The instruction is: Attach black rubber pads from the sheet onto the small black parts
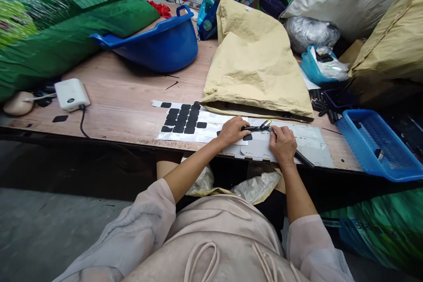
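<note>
My left hand is closed on one end of a slim black piece. That piece runs right to a shiny metal part between my hands. My right hand wraps round a black-handled tool, whose handle sticks out toward the table's front edge. The tool's thin front end meets or nearly meets the metal part; I cannot tell which. Beneath both hands lies a grey-white board. To the left, a white sheet carries rows of black rounded patches.
A yellow woven sack lies just beyond my hands. A blue basin stands back left, a blue basket at right. A white box with a cable sits left. Large green bags crowd the far left.
</note>
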The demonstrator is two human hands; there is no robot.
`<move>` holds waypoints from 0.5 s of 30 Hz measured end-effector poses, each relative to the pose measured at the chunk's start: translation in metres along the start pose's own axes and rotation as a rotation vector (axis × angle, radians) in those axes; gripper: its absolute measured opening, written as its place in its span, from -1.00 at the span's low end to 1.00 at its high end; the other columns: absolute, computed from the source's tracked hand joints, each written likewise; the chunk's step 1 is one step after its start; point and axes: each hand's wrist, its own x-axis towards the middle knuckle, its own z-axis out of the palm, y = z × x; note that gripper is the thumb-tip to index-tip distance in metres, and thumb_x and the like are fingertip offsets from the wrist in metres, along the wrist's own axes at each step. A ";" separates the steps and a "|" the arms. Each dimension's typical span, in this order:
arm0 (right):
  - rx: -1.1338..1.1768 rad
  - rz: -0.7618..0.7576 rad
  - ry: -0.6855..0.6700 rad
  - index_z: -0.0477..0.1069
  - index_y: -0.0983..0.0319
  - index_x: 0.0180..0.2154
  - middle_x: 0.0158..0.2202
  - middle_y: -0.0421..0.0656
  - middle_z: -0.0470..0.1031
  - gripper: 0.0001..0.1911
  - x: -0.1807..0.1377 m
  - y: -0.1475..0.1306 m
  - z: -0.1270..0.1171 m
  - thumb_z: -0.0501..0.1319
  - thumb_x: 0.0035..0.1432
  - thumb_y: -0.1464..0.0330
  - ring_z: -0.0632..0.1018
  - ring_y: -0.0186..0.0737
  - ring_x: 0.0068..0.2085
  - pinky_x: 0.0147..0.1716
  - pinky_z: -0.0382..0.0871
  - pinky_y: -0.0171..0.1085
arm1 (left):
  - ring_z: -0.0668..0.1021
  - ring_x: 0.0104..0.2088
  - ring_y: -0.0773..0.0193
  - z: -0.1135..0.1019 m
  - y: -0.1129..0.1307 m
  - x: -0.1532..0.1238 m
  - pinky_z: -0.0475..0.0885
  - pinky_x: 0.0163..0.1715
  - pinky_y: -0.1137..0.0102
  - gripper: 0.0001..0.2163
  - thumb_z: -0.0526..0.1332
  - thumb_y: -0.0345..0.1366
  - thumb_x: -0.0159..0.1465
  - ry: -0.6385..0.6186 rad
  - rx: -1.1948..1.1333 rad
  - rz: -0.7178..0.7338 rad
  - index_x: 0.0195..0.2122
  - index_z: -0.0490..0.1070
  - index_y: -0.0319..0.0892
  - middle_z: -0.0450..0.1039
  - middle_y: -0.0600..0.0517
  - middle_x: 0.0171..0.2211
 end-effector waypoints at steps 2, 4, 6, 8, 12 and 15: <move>0.004 -0.002 0.006 0.57 0.14 0.00 -0.18 -0.05 0.47 -0.69 0.000 0.002 0.001 0.13 0.33 0.35 0.38 -0.07 -0.14 -0.13 0.27 -0.16 | 0.54 -0.13 0.17 0.004 -0.007 0.001 0.46 -0.07 0.32 -0.81 0.43 -0.27 0.24 0.024 -0.076 0.007 -0.12 0.62 -0.12 0.49 0.01 -0.21; 0.005 -0.004 0.010 0.58 0.14 0.00 -0.20 -0.06 0.48 -0.69 0.001 0.005 0.002 0.13 0.33 0.35 0.39 -0.08 -0.15 -0.13 0.28 -0.16 | 0.53 -0.18 0.20 0.004 -0.012 0.002 0.45 -0.11 0.33 -0.82 0.44 -0.29 0.21 0.041 -0.130 0.014 -0.16 0.60 -0.15 0.49 0.02 -0.24; 0.016 -0.007 0.012 0.58 0.13 -0.01 -0.21 -0.07 0.50 -0.70 0.002 0.006 0.000 0.13 0.33 0.35 0.41 -0.09 -0.16 -0.13 0.29 -0.18 | 0.52 -0.21 0.21 0.004 -0.013 0.003 0.43 -0.14 0.34 -0.84 0.44 -0.30 0.20 0.043 -0.154 0.014 -0.20 0.59 -0.15 0.48 0.04 -0.26; 0.050 0.000 0.034 0.58 0.14 -0.01 -0.21 -0.08 0.51 -0.69 0.003 0.003 -0.004 0.12 0.34 0.34 0.44 -0.09 -0.16 -0.13 0.32 -0.19 | 0.52 -0.21 0.22 0.003 -0.013 0.005 0.42 -0.16 0.35 -0.85 0.45 -0.30 0.18 0.034 -0.171 0.001 -0.23 0.60 -0.14 0.47 0.05 -0.27; 0.191 0.000 0.071 0.54 0.15 0.06 -0.13 -0.05 0.54 -0.65 0.004 -0.016 -0.015 0.04 0.43 0.29 0.53 -0.13 -0.12 -0.14 0.39 -0.22 | 0.52 -0.21 0.23 0.003 -0.008 0.009 0.41 -0.19 0.36 -0.84 0.47 -0.33 0.13 0.010 -0.205 -0.062 -0.25 0.60 -0.13 0.48 0.06 -0.27; 0.326 -0.078 -0.001 0.54 0.18 0.08 -0.17 -0.04 0.57 -0.63 0.004 -0.035 -0.021 0.03 0.45 0.27 0.57 -0.14 -0.15 -0.14 0.44 -0.22 | 0.52 -0.22 0.24 0.003 -0.004 0.011 0.40 -0.20 0.37 -0.83 0.48 -0.35 0.10 0.004 -0.225 -0.112 -0.26 0.61 -0.13 0.49 0.07 -0.26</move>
